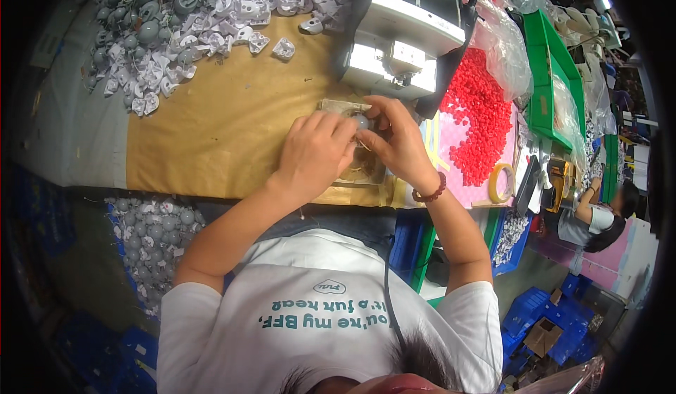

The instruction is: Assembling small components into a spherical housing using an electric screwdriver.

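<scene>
My left hand [315,152] and my right hand [396,140] meet over a small clear fixture block [336,106] on the brown cardboard-covered bench [218,133]. Between the fingertips of both hands sits a small grey round part [362,121]; both hands pinch it together. A beaded bracelet circles my right wrist. Just behind the hands stands a white and grey bench machine [401,35], its head right above the fixture.
A heap of grey round parts and white plastic pieces [183,21] covers the bench's far left. Red small parts [479,112] lie on a pink mat at right, beside a tape roll [501,183] and green trays [556,77]. Another person [598,218] works far right. A bin of grey parts [151,239] sits below.
</scene>
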The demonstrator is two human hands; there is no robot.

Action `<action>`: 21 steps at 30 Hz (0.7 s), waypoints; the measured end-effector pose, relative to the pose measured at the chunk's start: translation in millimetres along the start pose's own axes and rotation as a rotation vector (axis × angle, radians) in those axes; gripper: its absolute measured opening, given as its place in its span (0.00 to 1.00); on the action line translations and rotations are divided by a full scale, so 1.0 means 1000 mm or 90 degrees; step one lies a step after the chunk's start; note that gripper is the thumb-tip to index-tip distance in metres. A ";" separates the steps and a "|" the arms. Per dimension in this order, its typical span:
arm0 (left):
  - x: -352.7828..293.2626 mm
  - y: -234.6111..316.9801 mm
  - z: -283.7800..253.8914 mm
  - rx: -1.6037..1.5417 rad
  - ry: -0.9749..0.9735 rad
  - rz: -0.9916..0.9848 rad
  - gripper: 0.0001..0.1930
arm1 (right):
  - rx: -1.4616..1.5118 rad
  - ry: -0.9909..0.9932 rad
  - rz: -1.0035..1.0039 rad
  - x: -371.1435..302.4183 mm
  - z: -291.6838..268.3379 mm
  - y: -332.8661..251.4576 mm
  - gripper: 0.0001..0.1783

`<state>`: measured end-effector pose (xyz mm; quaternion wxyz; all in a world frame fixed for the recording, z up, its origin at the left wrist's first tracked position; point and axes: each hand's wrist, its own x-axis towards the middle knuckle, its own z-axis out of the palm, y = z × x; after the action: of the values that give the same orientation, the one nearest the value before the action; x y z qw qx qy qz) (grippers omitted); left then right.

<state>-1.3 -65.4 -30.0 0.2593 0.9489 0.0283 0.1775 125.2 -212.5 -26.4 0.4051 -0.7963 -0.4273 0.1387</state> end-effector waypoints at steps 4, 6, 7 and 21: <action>0.009 0.007 0.004 0.017 0.008 -0.042 0.18 | 0.034 0.016 0.012 -0.004 0.000 -0.004 0.29; 0.010 0.006 0.006 0.030 -0.006 -0.046 0.17 | -0.084 0.230 -0.114 0.000 -0.007 0.020 0.29; 0.010 0.006 0.007 0.031 -0.005 -0.045 0.18 | -0.142 0.336 -0.177 0.006 -0.014 0.034 0.29; 0.006 0.005 0.010 0.001 0.024 -0.031 0.18 | 0.268 0.541 -0.190 0.046 -0.072 -0.010 0.29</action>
<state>7.8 -73.2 -33.8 0.2618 0.9447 0.0567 0.1892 187.6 -211.0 32.7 0.7108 -0.6135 -0.2964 -0.1746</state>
